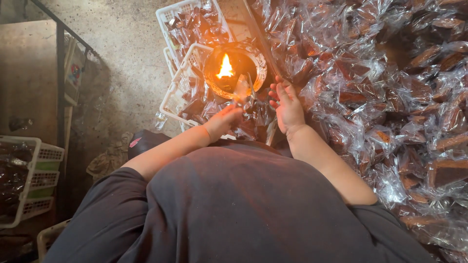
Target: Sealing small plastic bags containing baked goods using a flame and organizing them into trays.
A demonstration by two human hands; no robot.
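A small flame (pixel 225 67) burns in a dark round pot (pixel 235 71) in front of me. My left hand (pixel 225 119) grips a clear plastic packet (pixel 242 92) with a brown piece inside, its top end held close to the flame. My right hand (pixel 286 104) is raised beside the pot, palm upward, fingers slightly spread, holding nothing that I can see. It hovers at the edge of a large heap of wrapped brown pieces (pixel 390 87).
White plastic baskets (pixel 181 80) with several wrapped pieces sit beside and behind the pot. Another white basket (pixel 30 181) stands at the left by a dark metal frame (pixel 60 83). Bare concrete floor (pixel 129 53) lies between. The heap fills the whole right side.
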